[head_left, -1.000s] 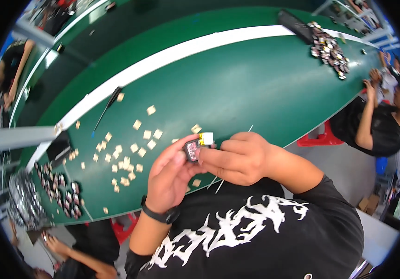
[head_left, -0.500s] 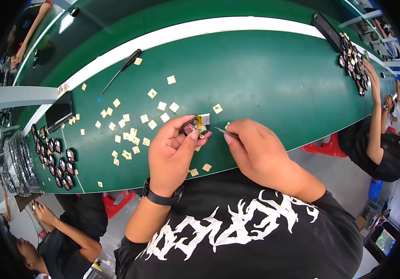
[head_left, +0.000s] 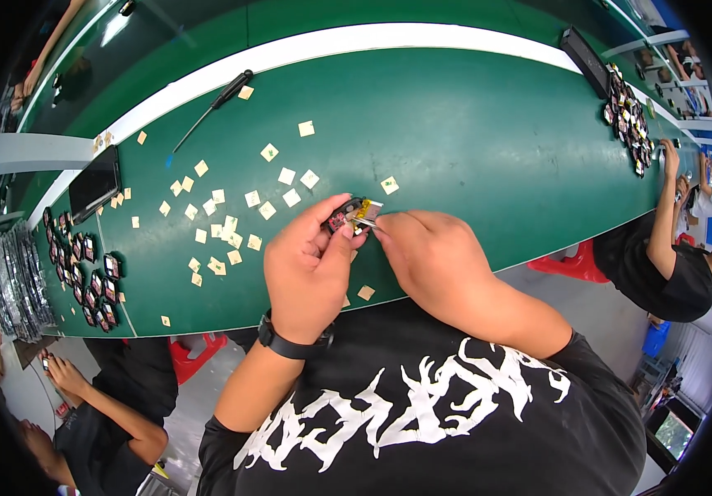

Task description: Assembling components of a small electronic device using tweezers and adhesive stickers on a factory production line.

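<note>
My left hand [head_left: 302, 260] is closed around a small black electronic device [head_left: 338, 221] whose inside shows a red part. A flat silver battery [head_left: 374, 210] with yellow tape stands at its far right edge. In my right hand [head_left: 443, 252] a pair of metal tweezers [head_left: 366, 221] is pinched between thumb and fingers, its tips at the device's inside beside the battery. Whether the tips grip anything is too small to tell. Small cream-coloured squares [head_left: 267, 210] lie scattered on the green table [head_left: 472, 124] left of my hands.
A black screwdriver [head_left: 232, 89] lies at the far left. Beyond the squares are a black flat box [head_left: 95, 183], a group of similar devices [head_left: 79, 277] and silvery stacked trays [head_left: 21, 285]. More devices [head_left: 629, 124] sit far right near a co-worker's arm [head_left: 664, 219]; another person sits lower left.
My right hand has moved left, bringing the tweezers from beside the device into it. The left hand has turned the device slightly. At far right, the co-worker's hand has drawn back from the pile.
</note>
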### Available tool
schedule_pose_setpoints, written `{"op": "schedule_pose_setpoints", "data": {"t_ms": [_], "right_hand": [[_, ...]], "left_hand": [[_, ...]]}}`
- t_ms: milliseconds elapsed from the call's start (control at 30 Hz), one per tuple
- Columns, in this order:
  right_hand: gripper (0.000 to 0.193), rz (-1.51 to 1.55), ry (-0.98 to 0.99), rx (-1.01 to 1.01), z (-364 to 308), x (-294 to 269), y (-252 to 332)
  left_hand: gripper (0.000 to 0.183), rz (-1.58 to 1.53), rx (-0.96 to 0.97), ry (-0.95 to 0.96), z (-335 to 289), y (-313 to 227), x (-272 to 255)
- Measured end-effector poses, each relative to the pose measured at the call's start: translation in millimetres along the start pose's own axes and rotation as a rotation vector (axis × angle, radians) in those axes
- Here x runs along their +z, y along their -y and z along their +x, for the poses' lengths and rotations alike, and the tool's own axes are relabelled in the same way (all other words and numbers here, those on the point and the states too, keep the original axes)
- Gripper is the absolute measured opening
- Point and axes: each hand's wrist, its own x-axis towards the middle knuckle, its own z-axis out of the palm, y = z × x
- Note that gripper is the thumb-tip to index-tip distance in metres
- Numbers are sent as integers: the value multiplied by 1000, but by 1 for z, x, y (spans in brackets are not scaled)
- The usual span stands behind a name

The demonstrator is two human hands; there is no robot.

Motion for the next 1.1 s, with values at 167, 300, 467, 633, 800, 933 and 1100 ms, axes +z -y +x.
{"op": "schedule_pose_setpoints", "data": {"t_ms": [167,300,467,633,800,933,1100], "right_hand": [[8,79,27,-29,6,-4,-9],[12,282,4,-23,8,-10,-17],[20,389,32,109,7,-29,-18],[30,49,66,-197,28,-19,-21],[31,106,45,-307,23,-6,-35],[24,340,-70,-145,18,0,-22],[13,544,88,283,23,-5,-5]], "left_hand": [[32,-144,-91,55,5,-3,-11],[35,-277,-194,115,8,-5,-20],[33,-350,-189,101,7,-5,-17],[25,-256,-140,63,6,-5,-15],[23,-245,-115,19,5,-3,-10],[20,-224,-62,-26,3,1,-7],[16,-231,-19,-33,2,3,-6]]}}
